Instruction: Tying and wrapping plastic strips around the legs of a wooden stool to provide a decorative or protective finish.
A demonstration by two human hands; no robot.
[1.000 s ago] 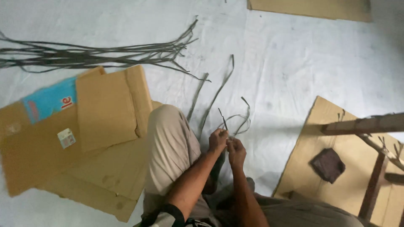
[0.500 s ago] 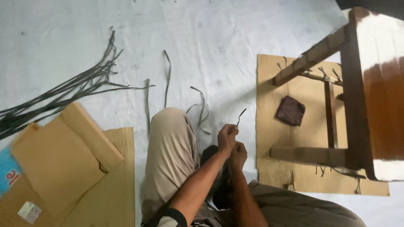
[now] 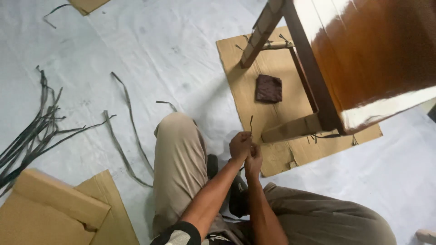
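Between our knees: left hand (image 3: pixel 240 146) + right hand (image 3: pixel 253 159), both grips still clamped on dark strip (image 3: pixel 250 123); view swung twd wooden stool (image 3: pixel 345 59), strip bundle (image 3: pixel 32 136) now far left.

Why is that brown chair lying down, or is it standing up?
Tipped. The chair leans over the cardboard, with its glossy panel facing up and its legs and rungs pointing sideways along the sheet.
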